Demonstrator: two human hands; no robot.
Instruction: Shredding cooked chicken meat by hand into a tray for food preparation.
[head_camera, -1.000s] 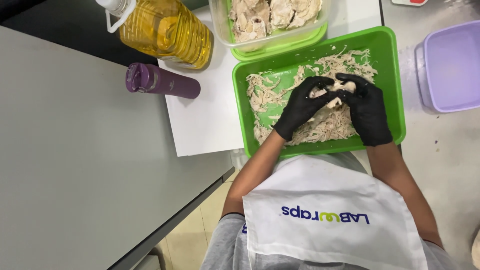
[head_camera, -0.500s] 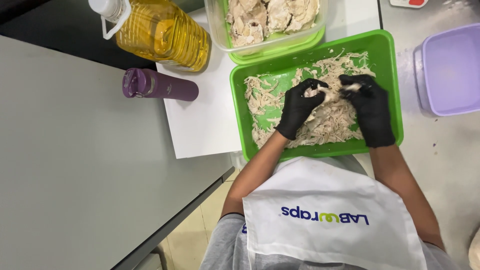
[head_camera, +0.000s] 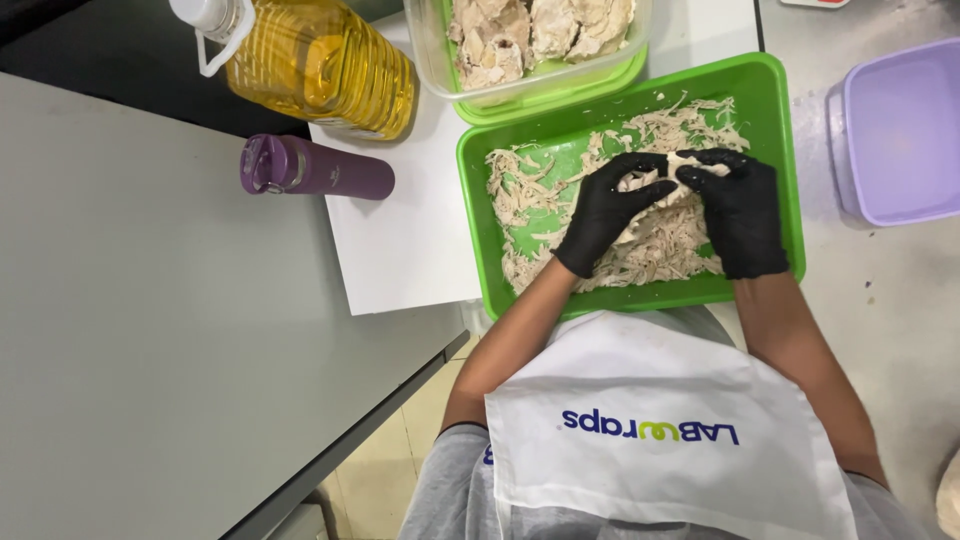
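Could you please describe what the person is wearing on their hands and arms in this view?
Both the left hand and the right hand wear snug, matte black disposable gloves ending at the wrist. The forearms are bare. Short grey sleeves show near the shoulders, beside a white apron with printed lettering.

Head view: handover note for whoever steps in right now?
Left hand and right hand, both in black gloves, together grip one pale piece of meat over the green tray.
Shredded meat covers much of the tray floor.
Whole pieces remain in the clear tub behind the tray.
Done: a good layer of shreds.
Left: the piece in hand, plus the tub's pieces.
Oil jug, purple bottle and lilac tub stand untouched.
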